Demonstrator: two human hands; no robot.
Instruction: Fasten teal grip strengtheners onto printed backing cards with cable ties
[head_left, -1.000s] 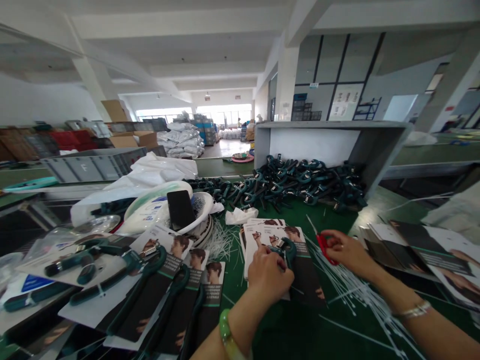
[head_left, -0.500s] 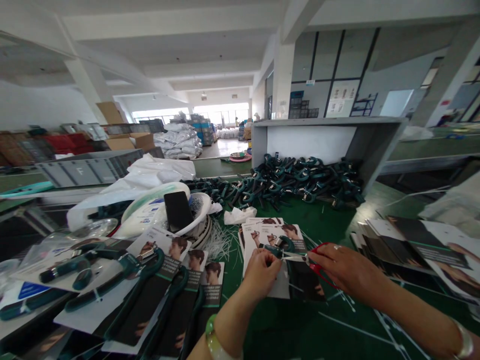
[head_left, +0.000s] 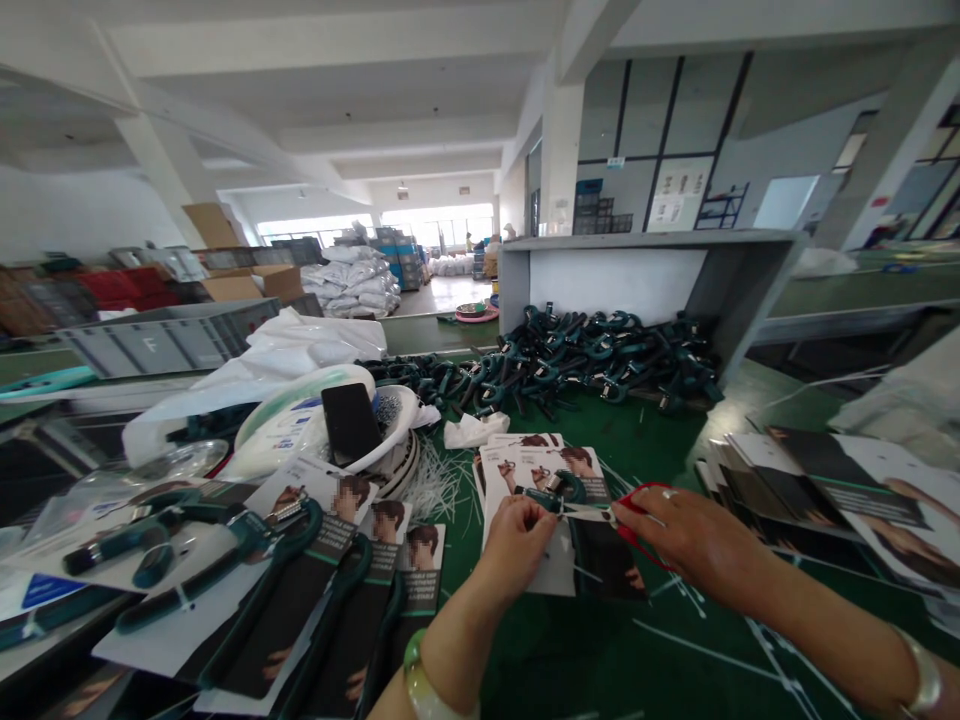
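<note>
My left hand (head_left: 516, 540) is closed in a pinch on a dark green hand grip strengthener (head_left: 574, 486) that lies on a printed cardboard card (head_left: 551, 572). What exactly the fingertips press is partly hidden. In my right hand (head_left: 694, 528) are red-handled scissors (head_left: 589, 513), their blades pointing left and reaching the hand grip by my left fingertips. Under and behind this card lies a small stack of similar printed cards (head_left: 501, 466). A thin white cable tie end (head_left: 589, 572) sticks out across the card.
Finished-looking carded hand grips (head_left: 262, 590) overlap at the left. Loose hand grips (head_left: 600, 360) spill from a grey crate (head_left: 750, 310). A phone (head_left: 351, 425) rests on a white bowl (head_left: 405, 412) near scattered cable ties (head_left: 439, 482). More printed cards (head_left: 847, 490) lie at right.
The view has shifted slightly. Both hands keep their hold, with the scissor blades still at the hand grip; little else differs.
</note>
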